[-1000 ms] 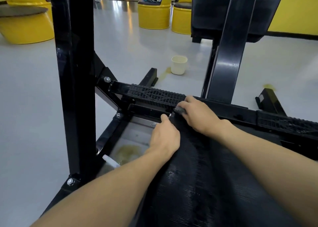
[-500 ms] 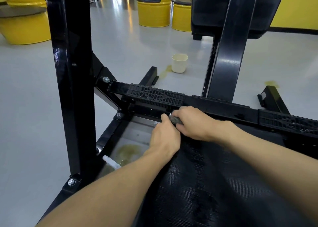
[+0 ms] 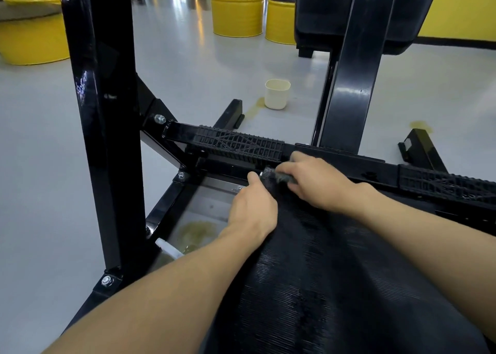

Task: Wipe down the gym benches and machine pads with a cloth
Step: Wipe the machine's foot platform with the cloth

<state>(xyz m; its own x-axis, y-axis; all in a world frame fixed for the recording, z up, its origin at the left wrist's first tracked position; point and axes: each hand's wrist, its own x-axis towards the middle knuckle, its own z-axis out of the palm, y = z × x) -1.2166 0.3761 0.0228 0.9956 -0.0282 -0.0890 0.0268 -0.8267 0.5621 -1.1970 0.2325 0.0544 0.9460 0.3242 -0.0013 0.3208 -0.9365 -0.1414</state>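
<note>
- Right hand (image 3: 319, 182): reaches in from the right with a bare forearm, knuckles up. Its fingers are curled over a dark grey wadded cloth (image 3: 280, 178) and press it down at the far edge of the pad.
- Left hand (image 3: 252, 208): reaches in from the lower left, back of the hand upward. The thumb is stretched forward and its tip is touching the cloth's left end. The fingers are tucked out of sight beneath the hand, so whether they clasp anything cannot be told.
- Cloth: small, bunched and motion-blurred. It lies between the two hands, just below the crossbar.
- Black finely ribbed machine pad (image 3: 335, 286): broad, matte, with close parallel ridges. It fills the lower right, and both wrists lie over it.
- Black steel crossbar with moulded grid-pattern tread (image 3: 239, 144): runs left to right behind the hands.
- Glossy black square-section upright post (image 3: 104, 112): stands at the left, bolted at its foot.
- Cream plastic cup (image 3: 277, 94): stands upright on the grey floor (image 3: 40, 166), beyond the crossbar.
- Yellowish puddle (image 3: 197, 231): lies on the floor inside the frame, left of the left wrist.
- Yellow drum-shaped seats (image 3: 237, 13): stand in the far background.
</note>
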